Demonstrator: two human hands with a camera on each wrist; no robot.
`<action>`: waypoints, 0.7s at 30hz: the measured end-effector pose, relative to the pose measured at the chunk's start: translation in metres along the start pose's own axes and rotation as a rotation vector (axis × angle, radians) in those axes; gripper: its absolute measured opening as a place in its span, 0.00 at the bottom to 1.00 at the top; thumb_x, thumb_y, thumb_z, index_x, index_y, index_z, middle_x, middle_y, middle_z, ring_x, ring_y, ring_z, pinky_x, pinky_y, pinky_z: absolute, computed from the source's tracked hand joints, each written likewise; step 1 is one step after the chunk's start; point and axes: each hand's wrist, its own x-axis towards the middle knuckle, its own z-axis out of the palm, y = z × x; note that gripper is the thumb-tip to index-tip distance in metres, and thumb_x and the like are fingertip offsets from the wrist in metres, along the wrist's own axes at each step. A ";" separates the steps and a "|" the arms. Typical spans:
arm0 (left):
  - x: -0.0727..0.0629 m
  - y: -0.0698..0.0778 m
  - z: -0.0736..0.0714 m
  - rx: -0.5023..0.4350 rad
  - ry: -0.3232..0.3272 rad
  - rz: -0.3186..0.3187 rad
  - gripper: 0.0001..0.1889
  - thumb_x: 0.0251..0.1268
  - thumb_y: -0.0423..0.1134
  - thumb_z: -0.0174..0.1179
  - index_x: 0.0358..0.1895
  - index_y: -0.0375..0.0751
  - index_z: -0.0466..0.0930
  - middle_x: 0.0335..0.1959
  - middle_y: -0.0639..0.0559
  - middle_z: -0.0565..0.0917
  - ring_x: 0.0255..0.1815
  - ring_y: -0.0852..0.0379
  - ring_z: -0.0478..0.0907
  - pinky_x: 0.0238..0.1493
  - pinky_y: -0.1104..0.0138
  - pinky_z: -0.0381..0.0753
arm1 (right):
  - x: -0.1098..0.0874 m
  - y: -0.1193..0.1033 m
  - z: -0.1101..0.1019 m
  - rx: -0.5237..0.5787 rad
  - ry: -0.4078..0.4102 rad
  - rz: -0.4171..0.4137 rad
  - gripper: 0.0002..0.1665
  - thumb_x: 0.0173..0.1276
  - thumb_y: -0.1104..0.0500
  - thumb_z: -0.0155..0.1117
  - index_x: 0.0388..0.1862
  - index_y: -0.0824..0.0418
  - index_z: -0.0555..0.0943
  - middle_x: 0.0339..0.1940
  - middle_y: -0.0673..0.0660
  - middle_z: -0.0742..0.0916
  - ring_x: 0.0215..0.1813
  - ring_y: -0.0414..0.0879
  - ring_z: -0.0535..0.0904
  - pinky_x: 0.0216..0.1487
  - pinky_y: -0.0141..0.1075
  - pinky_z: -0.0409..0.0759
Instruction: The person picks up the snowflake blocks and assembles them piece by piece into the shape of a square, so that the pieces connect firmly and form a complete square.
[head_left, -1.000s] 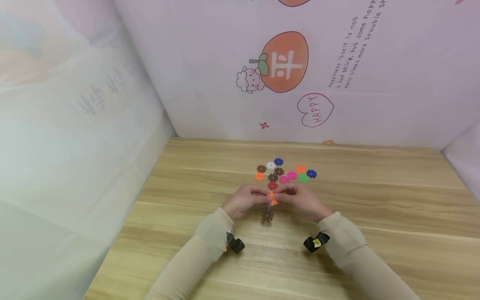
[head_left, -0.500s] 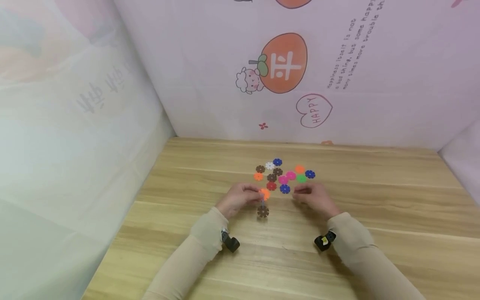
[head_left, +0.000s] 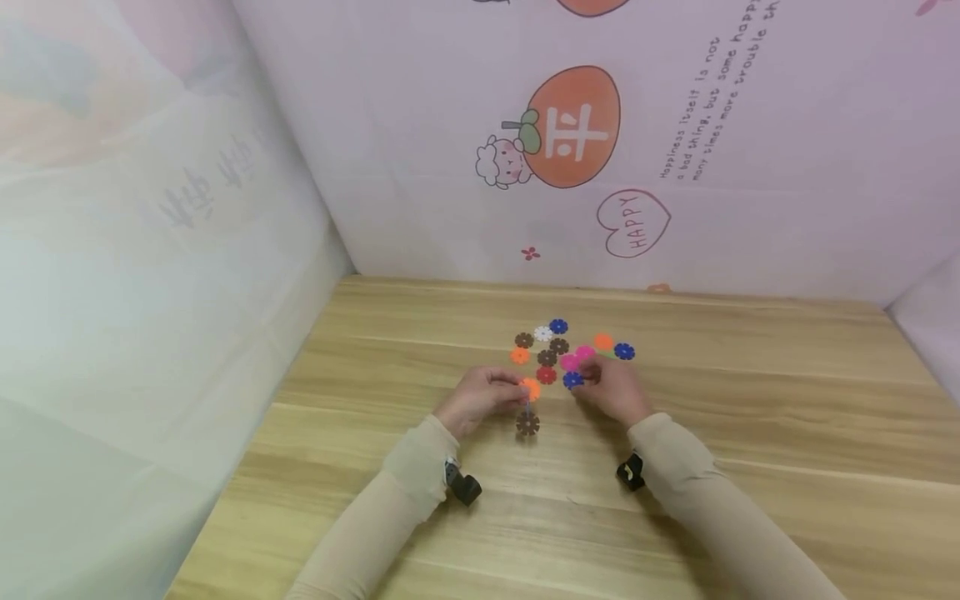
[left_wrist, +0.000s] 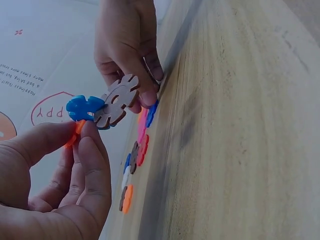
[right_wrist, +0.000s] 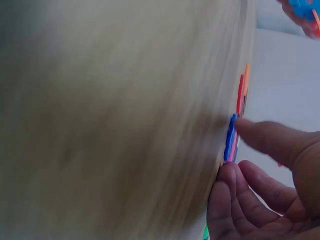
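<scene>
My left hand [head_left: 480,400] pinches an orange plastic snowflake disc [head_left: 532,388] between thumb and fingers, above the table. A blue disc [left_wrist: 82,107] is slotted into it, and a brown disc [left_wrist: 117,101] into the blue one. My right hand [head_left: 617,390] is down at the table over another blue snowflake disc [head_left: 572,380]. In the right wrist view its thumb is at one edge of that blue disc [right_wrist: 230,137] and its fingers at the other, gripping it. Part of a green disc is hidden behind the right hand.
Loose discs lie behind the hands: red [head_left: 546,375], pink [head_left: 584,354], brown [head_left: 547,357], white [head_left: 543,332], orange [head_left: 520,356] and blue [head_left: 624,351] among them. A printed cloth [head_left: 420,167] hangs beyond the wooden table's [head_left: 750,417] far edge.
My right hand came off the joined discs, moved right, then came back left onto the blue disc on the table. My left hand shifted slightly left with the joined discs.
</scene>
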 end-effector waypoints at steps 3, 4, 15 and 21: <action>0.000 0.001 0.001 0.000 -0.006 -0.004 0.15 0.61 0.31 0.66 0.52 0.35 0.80 0.45 0.44 0.87 0.41 0.57 0.86 0.53 0.64 0.85 | 0.001 -0.005 0.002 -0.049 0.016 -0.028 0.23 0.62 0.62 0.70 0.54 0.71 0.78 0.50 0.69 0.85 0.53 0.61 0.81 0.58 0.53 0.80; 0.000 0.001 0.002 0.001 -0.008 -0.004 0.15 0.61 0.31 0.66 0.52 0.35 0.80 0.45 0.44 0.87 0.41 0.57 0.86 0.53 0.64 0.85 | 0.001 -0.007 0.002 -0.060 0.016 -0.032 0.23 0.62 0.62 0.70 0.54 0.71 0.79 0.50 0.69 0.85 0.53 0.61 0.81 0.57 0.53 0.80; 0.000 0.002 0.004 0.001 -0.017 -0.002 0.18 0.62 0.31 0.65 0.55 0.36 0.79 0.47 0.44 0.87 0.44 0.56 0.86 0.55 0.64 0.84 | 0.000 -0.001 0.003 0.028 -0.028 -0.006 0.19 0.59 0.65 0.71 0.49 0.68 0.80 0.43 0.64 0.85 0.46 0.55 0.81 0.50 0.47 0.83; 0.001 0.004 0.004 -0.001 -0.028 0.011 0.19 0.63 0.30 0.64 0.57 0.34 0.78 0.49 0.43 0.86 0.44 0.57 0.86 0.56 0.64 0.83 | -0.009 0.002 0.002 0.133 -0.051 -0.016 0.11 0.63 0.65 0.68 0.44 0.65 0.80 0.40 0.61 0.86 0.38 0.48 0.81 0.37 0.37 0.85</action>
